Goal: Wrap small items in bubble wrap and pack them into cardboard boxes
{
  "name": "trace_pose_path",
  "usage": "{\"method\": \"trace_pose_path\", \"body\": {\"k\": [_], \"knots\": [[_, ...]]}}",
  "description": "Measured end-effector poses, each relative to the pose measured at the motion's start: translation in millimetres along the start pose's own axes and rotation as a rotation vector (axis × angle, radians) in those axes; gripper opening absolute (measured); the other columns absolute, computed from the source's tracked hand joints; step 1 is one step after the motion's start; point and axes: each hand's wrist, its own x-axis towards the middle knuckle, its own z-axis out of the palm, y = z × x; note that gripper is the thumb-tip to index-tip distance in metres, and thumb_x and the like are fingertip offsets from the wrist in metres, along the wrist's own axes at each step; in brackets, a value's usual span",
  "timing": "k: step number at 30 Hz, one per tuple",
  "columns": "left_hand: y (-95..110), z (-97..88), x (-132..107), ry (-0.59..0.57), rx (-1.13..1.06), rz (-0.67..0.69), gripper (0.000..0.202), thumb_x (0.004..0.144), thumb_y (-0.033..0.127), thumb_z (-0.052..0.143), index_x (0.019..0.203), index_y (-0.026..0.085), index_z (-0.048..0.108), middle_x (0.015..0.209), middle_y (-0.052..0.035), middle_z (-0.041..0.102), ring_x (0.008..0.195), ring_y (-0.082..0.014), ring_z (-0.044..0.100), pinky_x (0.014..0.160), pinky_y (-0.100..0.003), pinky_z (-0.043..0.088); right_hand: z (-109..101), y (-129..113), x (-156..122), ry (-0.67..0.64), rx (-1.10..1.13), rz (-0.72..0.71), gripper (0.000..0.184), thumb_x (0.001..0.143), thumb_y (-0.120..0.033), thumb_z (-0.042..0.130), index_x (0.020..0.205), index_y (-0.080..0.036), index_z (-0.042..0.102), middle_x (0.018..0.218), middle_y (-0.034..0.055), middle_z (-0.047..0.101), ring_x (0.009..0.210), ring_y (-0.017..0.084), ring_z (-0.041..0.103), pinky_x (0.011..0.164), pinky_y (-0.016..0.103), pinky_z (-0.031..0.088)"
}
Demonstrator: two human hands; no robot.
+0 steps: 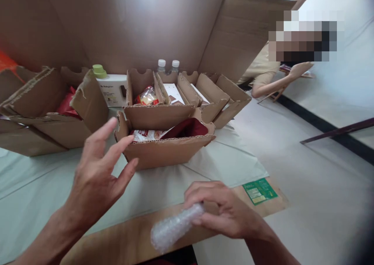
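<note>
My right hand (223,210) is closed around one end of a roll of clear bubble wrap (172,229), held low over the table's near edge. My left hand (97,171) is raised with fingers spread and holds nothing. It hovers just left of an open cardboard box (163,150) that contains a dark red item (187,128) and a red-and-white packet (146,134).
Behind stand more open cardboard boxes (187,90) with a snack packet (147,96) and cards, two water bottles (168,65), a white box with a green cap (112,86), and a tall cardboard screen (140,23). A green card (260,191) lies at the table corner. Another person sits at the far right.
</note>
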Motion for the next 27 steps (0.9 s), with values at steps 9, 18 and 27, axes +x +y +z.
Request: {"method": "trace_pose_path", "body": {"k": [9,18,27], "knots": [[-1,22.2,-25,-0.018,-0.157,0.013,0.037,0.087,0.008,0.068,0.117,0.028,0.065,0.171,-0.0084,0.036,0.143,-0.0371,0.054,0.106,-0.059,0.058,-75,-49,57,0.686,-0.598,-0.14,0.013,0.09,-0.031,0.082,0.103,-0.035,0.079,0.088,-0.001,0.078,0.068,0.017,0.066,0.059,0.032,0.051],[-5,32.2,-34,0.016,-0.203,-0.005,0.037,0.086,0.008,0.07,0.114,0.03,0.068,0.174,-0.003,0.03,0.148,-0.0383,0.049,0.11,-0.061,0.057,-72,-55,101,0.2,-0.903,0.056,0.012,0.092,-0.026,0.062,0.092,-0.027,0.074,0.082,-0.0011,0.076,0.068,0.017,0.065,0.064,0.031,0.048],[-7,31.4,-34,0.032,-0.204,0.035,0.037,0.084,0.003,0.07,0.114,0.025,0.066,0.173,-0.0078,0.033,0.149,-0.0372,0.048,0.114,-0.058,0.055,-48,-2,122,-0.036,-0.757,0.296,0.013,0.094,-0.021,0.063,0.094,-0.02,0.076,0.089,0.0022,0.079,0.077,0.016,0.068,0.071,0.028,0.045]]}}
